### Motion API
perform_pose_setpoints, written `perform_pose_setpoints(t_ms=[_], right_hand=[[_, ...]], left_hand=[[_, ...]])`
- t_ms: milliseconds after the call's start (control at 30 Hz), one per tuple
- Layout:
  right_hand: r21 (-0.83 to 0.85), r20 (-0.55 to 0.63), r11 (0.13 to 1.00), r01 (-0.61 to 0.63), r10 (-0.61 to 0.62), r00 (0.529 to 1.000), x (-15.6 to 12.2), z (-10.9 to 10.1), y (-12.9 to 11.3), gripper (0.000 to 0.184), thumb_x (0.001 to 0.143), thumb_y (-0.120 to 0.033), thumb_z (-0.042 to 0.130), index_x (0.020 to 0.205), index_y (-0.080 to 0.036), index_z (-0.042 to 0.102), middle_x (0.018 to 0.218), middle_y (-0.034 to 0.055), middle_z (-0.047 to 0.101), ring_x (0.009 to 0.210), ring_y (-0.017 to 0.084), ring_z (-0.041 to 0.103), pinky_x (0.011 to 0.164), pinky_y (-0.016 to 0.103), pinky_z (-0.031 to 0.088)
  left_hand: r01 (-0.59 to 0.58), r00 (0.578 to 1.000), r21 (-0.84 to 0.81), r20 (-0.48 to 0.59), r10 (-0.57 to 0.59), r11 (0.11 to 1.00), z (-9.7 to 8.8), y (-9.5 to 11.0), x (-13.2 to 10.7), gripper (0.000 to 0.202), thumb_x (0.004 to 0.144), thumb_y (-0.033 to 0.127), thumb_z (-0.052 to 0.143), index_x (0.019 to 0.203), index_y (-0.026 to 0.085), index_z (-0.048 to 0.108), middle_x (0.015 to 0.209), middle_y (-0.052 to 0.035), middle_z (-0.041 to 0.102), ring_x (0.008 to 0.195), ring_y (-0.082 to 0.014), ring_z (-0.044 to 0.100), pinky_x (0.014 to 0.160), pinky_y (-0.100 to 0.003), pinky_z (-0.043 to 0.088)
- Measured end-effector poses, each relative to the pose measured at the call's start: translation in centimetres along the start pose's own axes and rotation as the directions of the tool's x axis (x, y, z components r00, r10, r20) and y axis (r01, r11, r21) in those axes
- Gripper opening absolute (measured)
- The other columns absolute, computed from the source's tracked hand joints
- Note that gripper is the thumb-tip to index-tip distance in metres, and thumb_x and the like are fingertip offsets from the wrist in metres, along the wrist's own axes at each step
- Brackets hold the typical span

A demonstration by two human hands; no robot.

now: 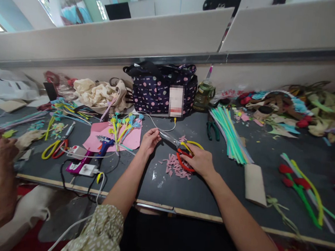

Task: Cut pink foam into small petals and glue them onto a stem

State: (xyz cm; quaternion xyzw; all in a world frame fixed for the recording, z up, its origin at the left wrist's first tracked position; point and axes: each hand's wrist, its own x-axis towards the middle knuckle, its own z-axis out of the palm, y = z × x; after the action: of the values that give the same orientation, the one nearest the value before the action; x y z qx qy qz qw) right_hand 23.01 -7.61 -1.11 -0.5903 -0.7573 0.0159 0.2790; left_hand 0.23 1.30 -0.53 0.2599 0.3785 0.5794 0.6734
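My left hand (151, 141) is closed, pinching the end of a shiny strip (169, 137) that looks like clear plastic. From there the strip slants down to the right, to the scissors (196, 144). My right hand (201, 161) grips these scissors by their red and yellow handles. Their blades are hard to make out against the strip. Just below, small cut pink pieces (177, 168) lie in a loose pile on the dark table (162, 194), and a few more lie above the strip.
Left of my hands are glue guns (105, 146), a power strip (81, 168), cables and another pair of scissors (57, 148). A patterned bag (155, 94) stands behind. Pliers (212, 128) and pipe cleaners (230, 135) lie to the right. Another person's hand (0, 152) is at far left.
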Motion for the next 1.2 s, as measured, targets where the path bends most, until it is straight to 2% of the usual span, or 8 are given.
perform_pose_setpoints(t_ms=[267,767,1200], right_hand=[[0.036,-0.012,0.999,-0.024,0.024,1.000,0.06,-0.04,-0.07,0.047,0.078,-0.044,0.065,0.120,-0.024,0.062,0.116,0.0062,0.068,0.101,0.025,0.066,0.083,0.038,0.054],[0.076,0.014,0.997,-0.024,0.022,1.000,-0.05,0.04,-0.03,0.049,0.077,-0.043,0.066,0.122,-0.026,0.061,0.116,0.0046,0.068,0.101,0.024,0.066,0.086,0.039,0.054],[0.058,0.025,0.998,-0.036,0.034,0.999,-0.10,0.24,0.03,0.048,0.079,-0.047,0.065,0.122,-0.026,0.062,0.113,0.0044,0.069,0.098,0.023,0.067,0.082,0.035,0.055]], left_hand=[[0.011,1.000,-0.013,0.000,-0.011,1.000,0.07,0.16,-0.09,0.029,0.061,0.019,0.081,0.081,0.014,0.062,0.067,0.0030,0.060,0.054,-0.0049,0.055,0.054,-0.018,0.048],[0.004,1.000,0.001,0.023,-0.004,1.000,-0.09,-0.09,0.03,0.034,0.057,0.019,0.083,0.082,0.013,0.061,0.061,0.0037,0.058,0.053,-0.0059,0.055,0.053,-0.018,0.049],[-0.008,1.000,0.034,0.015,0.007,0.999,-0.14,-0.18,0.07,0.035,0.056,0.020,0.083,0.082,0.013,0.061,0.061,0.0036,0.057,0.052,-0.0058,0.054,0.052,-0.018,0.047]])
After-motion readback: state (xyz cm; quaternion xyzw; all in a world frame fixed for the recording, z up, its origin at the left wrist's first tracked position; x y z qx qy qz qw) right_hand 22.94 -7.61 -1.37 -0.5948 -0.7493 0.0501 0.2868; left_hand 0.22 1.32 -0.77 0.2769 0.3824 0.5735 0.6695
